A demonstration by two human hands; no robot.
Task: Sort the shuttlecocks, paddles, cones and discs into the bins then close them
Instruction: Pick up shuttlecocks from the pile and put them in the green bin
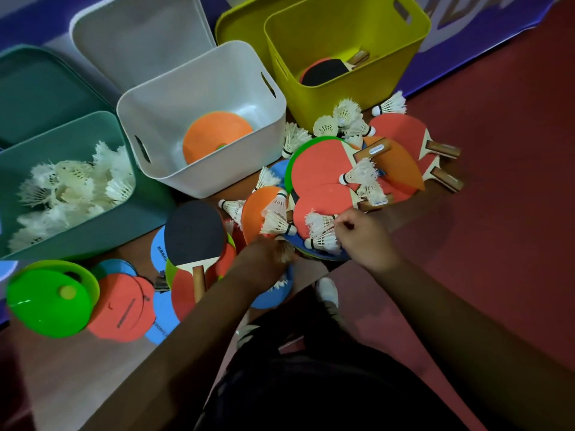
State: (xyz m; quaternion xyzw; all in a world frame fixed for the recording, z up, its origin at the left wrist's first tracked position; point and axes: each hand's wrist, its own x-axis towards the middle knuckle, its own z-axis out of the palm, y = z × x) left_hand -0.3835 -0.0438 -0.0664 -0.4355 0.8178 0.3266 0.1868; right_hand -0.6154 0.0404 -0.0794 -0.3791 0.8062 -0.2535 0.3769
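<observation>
A heap of red paddles (323,169), flat discs, cones and white shuttlecocks lies on the floor in front of three bins. My right hand (364,237) pinches a shuttlecock (320,223) lying on a red paddle, with another shuttlecock (323,244) just below it. My left hand (267,259) grips a shuttlecock (284,251) at the heap's near edge, its feathers showing between the fingers. The teal bin (124,219) holds several shuttlecocks, the white bin (202,178) an orange cone (214,135), the yellow bin (351,98) a black paddle (325,71).
A black paddle (196,234) lies on coloured discs at lower centre. A green cone (49,303) and a red disc (121,309) sit at lower left. Lids stand behind the bins: teal (40,88), white (137,38), yellow (242,26). My shoe (326,292) is near the heap.
</observation>
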